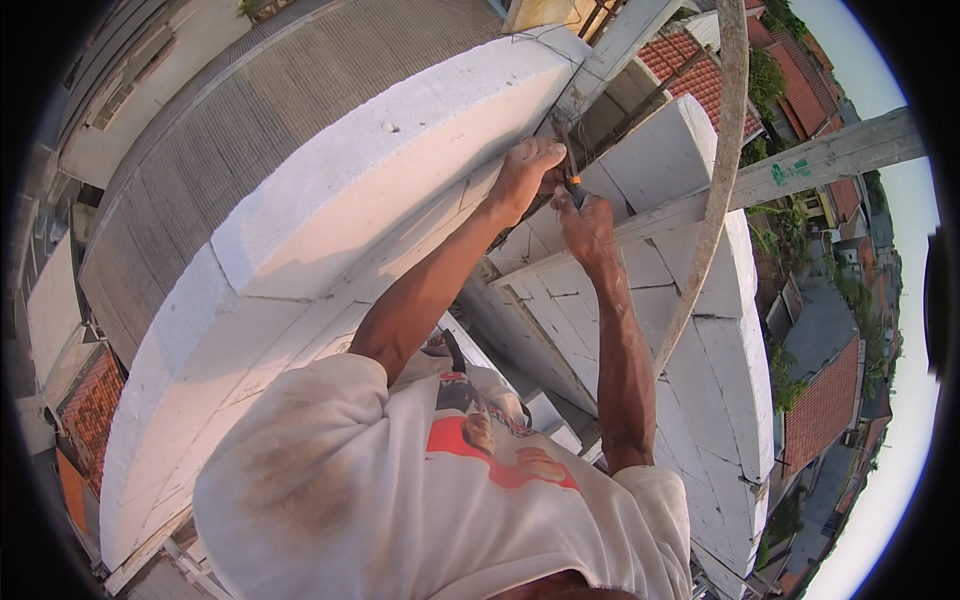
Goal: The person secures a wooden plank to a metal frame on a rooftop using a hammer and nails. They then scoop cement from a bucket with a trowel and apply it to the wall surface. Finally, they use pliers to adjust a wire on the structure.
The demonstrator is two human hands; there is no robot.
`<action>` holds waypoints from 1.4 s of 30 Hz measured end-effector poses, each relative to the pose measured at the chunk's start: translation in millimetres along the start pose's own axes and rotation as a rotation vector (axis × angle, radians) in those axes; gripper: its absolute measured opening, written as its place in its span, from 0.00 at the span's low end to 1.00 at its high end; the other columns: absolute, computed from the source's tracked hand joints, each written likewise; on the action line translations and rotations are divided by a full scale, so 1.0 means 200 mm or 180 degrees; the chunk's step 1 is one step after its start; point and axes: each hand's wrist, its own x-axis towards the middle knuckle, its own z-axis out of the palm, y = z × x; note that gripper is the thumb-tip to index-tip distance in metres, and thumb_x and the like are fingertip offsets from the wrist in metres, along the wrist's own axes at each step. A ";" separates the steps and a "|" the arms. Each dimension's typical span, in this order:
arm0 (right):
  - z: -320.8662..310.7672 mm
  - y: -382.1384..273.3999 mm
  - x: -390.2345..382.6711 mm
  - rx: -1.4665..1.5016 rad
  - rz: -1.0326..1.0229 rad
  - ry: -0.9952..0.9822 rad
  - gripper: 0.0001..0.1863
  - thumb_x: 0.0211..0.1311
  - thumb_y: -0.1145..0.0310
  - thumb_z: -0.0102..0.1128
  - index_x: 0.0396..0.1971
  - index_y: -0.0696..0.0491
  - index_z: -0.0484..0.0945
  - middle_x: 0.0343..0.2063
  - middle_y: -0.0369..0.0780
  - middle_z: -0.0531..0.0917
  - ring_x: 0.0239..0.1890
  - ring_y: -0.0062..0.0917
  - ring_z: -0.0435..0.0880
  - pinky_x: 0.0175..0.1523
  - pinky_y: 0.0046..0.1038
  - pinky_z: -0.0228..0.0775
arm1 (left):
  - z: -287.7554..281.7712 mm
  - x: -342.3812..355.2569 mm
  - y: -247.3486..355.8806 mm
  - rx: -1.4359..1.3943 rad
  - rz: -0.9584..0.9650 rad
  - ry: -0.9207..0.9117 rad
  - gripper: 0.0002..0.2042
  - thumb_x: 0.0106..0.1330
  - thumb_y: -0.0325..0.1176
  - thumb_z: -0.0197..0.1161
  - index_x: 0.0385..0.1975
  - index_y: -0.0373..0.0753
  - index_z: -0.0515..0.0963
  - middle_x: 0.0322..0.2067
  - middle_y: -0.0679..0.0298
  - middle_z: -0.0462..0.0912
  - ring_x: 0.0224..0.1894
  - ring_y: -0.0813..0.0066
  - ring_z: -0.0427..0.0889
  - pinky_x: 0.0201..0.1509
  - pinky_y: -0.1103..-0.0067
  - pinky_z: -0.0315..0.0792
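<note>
Both of my arms reach forward to the corner where two white block walls come close together. My right hand (586, 228) is closed around a hand tool with a dark and orange handle (575, 188); its working end is too small to make out. Just to the left and slightly farther, my left hand (528, 178) is closed beside the tool, at the foot of a grey post (608, 62). What its fingers grip is hidden. The left white block wall (400, 130) runs along my left forearm, and the right block wall (655, 160) stands beyond my right hand.
A long timber beam (835, 158) crosses at the right, with a thin upright pole (728, 130) in front of it. A corrugated roof (230, 130) lies beyond the left wall. Tiled house roofs (820, 400) sit far below on the right. A small lump (391, 127) rests on the left wall's top.
</note>
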 end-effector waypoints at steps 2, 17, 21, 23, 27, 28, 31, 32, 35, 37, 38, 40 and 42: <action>-0.01 -0.06 -0.02 -0.0419 -0.0033 0.0091 0.20 0.76 0.60 0.59 0.36 0.66 0.82 0.27 0.54 0.85 0.36 0.46 0.88 0.44 0.46 0.77 | 0.06 0.00 0.04 0.0845 0.0029 0.0206 0.24 0.75 0.49 0.62 0.49 0.28 0.78 0.36 0.56 0.84 0.39 0.69 0.86 0.39 0.72 0.83; -0.07 -0.18 -0.26 0.0393 -0.0018 0.0117 0.24 0.71 0.63 0.66 0.53 0.65 0.69 0.36 0.53 0.86 0.31 0.42 0.90 0.37 0.39 0.85 | 0.12 0.08 -0.04 0.0885 0.0006 0.0398 0.22 0.78 0.49 0.45 0.38 0.34 0.76 0.25 0.59 0.82 0.27 0.70 0.84 0.32 0.73 0.77; -0.19 -0.20 -0.21 0.2789 0.1074 -0.1013 0.21 0.71 0.61 0.68 0.48 0.62 0.72 0.32 0.46 0.85 0.22 0.29 0.87 0.26 0.27 0.82 | 0.10 0.07 -0.01 0.0688 -0.0057 0.0184 0.21 0.77 0.48 0.45 0.38 0.34 0.76 0.25 0.60 0.82 0.27 0.70 0.85 0.31 0.73 0.77; -0.14 -0.20 -0.21 0.3271 0.1210 -0.1143 0.20 0.72 0.59 0.68 0.48 0.60 0.72 0.29 0.42 0.83 0.20 0.26 0.84 0.23 0.25 0.77 | 0.10 0.06 0.00 0.0685 0.0014 0.0063 0.21 0.77 0.47 0.45 0.38 0.34 0.75 0.25 0.60 0.82 0.28 0.69 0.86 0.33 0.72 0.77; -0.08 -0.21 -0.22 0.3709 0.1228 -0.1367 0.24 0.73 0.66 0.65 0.59 0.59 0.65 0.25 0.37 0.77 0.17 0.21 0.76 0.18 0.25 0.67 | 0.09 0.06 0.01 0.0575 -0.0025 -0.0110 0.19 0.79 0.46 0.46 0.40 0.35 0.75 0.26 0.60 0.82 0.30 0.68 0.85 0.44 0.67 0.79; -0.09 -0.22 -0.22 0.3421 0.1179 -0.1241 0.21 0.73 0.66 0.64 0.56 0.58 0.67 0.24 0.36 0.75 0.16 0.19 0.73 0.18 0.23 0.64 | 0.08 0.06 0.01 0.0432 -0.0099 -0.0146 0.18 0.79 0.46 0.46 0.40 0.36 0.74 0.27 0.61 0.82 0.31 0.68 0.85 0.47 0.65 0.80; -0.08 -0.37 -0.24 0.2727 0.1078 -0.0877 0.14 0.73 0.66 0.63 0.49 0.56 0.69 0.23 0.34 0.73 0.15 0.16 0.68 0.16 0.21 0.59 | 0.05 0.07 -0.08 -0.0824 -0.0176 -0.0309 0.18 0.81 0.49 0.48 0.42 0.38 0.74 0.28 0.61 0.80 0.34 0.66 0.83 0.57 0.60 0.79; -0.07 -0.37 -0.24 0.2564 0.1053 -0.0734 0.15 0.73 0.67 0.62 0.49 0.57 0.69 0.23 0.35 0.74 0.15 0.16 0.68 0.16 0.22 0.60 | 0.06 0.07 -0.09 -0.0980 -0.0159 -0.0415 0.18 0.82 0.49 0.48 0.43 0.39 0.74 0.28 0.62 0.79 0.35 0.66 0.83 0.59 0.59 0.79; -0.04 -0.43 -0.26 0.2349 0.1026 -0.0448 0.16 0.73 0.67 0.62 0.49 0.60 0.68 0.23 0.36 0.74 0.16 0.17 0.70 0.15 0.24 0.61 | 0.05 0.08 -0.10 -0.1274 -0.0155 -0.0613 0.18 0.82 0.50 0.49 0.43 0.40 0.74 0.28 0.63 0.78 0.36 0.66 0.82 0.62 0.56 0.78; -0.02 -0.44 -0.27 0.2298 0.0997 -0.0351 0.16 0.73 0.67 0.62 0.48 0.61 0.68 0.23 0.37 0.75 0.16 0.18 0.72 0.15 0.25 0.63 | 0.05 0.07 -0.08 -0.1236 -0.0218 -0.0587 0.18 0.83 0.50 0.48 0.44 0.40 0.74 0.27 0.64 0.77 0.36 0.66 0.82 0.62 0.55 0.78; -0.01 -0.45 -0.27 0.2271 0.0963 -0.0317 0.16 0.73 0.67 0.62 0.48 0.61 0.68 0.24 0.37 0.76 0.16 0.18 0.73 0.15 0.25 0.64 | 0.03 0.07 -0.09 -0.1301 -0.0259 -0.0673 0.17 0.83 0.48 0.49 0.46 0.39 0.74 0.30 0.63 0.78 0.38 0.64 0.83 0.62 0.55 0.78; -0.01 -0.45 -0.28 0.2054 0.0840 -0.0298 0.16 0.73 0.67 0.62 0.47 0.62 0.69 0.24 0.38 0.76 0.16 0.19 0.75 0.16 0.26 0.66 | -0.01 0.08 -0.09 -0.1430 -0.0344 -0.0843 0.16 0.82 0.46 0.51 0.50 0.37 0.74 0.34 0.60 0.80 0.43 0.61 0.85 0.63 0.54 0.78; -0.04 -0.46 -0.29 0.1671 0.0683 -0.0320 0.16 0.72 0.67 0.63 0.47 0.62 0.69 0.24 0.39 0.77 0.16 0.20 0.77 0.16 0.26 0.69 | 0.03 0.04 -0.05 -0.1209 -0.0469 -0.0512 0.17 0.80 0.41 0.53 0.57 0.33 0.72 0.43 0.55 0.81 0.48 0.56 0.85 0.63 0.54 0.78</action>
